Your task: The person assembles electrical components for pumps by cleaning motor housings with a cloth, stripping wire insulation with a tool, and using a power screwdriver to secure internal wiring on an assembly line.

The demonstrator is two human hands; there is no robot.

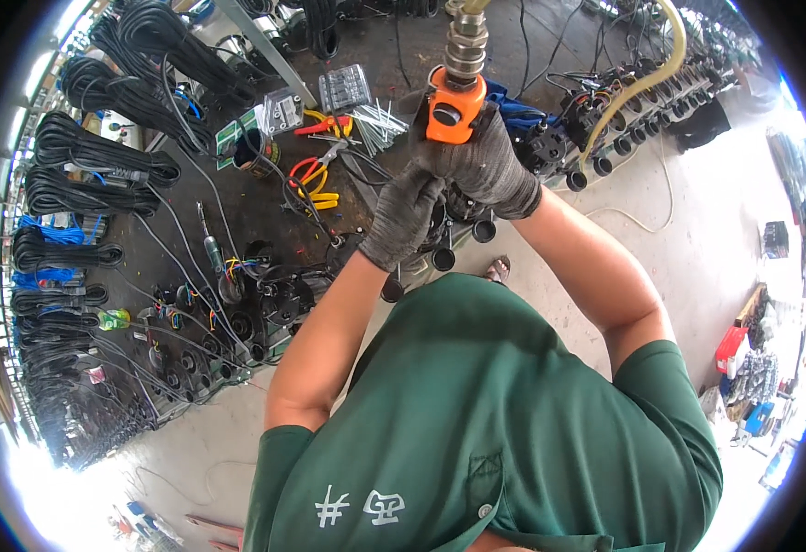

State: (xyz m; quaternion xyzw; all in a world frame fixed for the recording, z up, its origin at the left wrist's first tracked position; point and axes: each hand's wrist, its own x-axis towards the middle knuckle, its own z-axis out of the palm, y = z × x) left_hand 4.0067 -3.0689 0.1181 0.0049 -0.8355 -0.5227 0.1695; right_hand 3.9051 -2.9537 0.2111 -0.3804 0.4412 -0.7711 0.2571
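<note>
Work seems partway: I have right hand (pixel 495 170) wrapped round orange tool (pixel 454 112), left hand (pixel 397 223) alongside (grip hidden, I cannot judge), loose wires (pixel 237 266) apparently remaining.

On the dark bench (pixel 260 216) we see looped black cables (pixel 99 189) heaped along the left side, with bundles of blue cable (pixel 51 230) among them; we also find a clear lidded case (pixel 345 88) near the top, pale thin strips (pixel 383 127) fanned out just below it, and pliers (pixel 326 158) with red and yellow handles lying near those strips. Further left and lower we notice a green can (pixel 114 319); away at the right we have a red box (pixel 732 350) on the pale floor (pixel 642 244), a blue item (pixel 758 419) near it.
</note>
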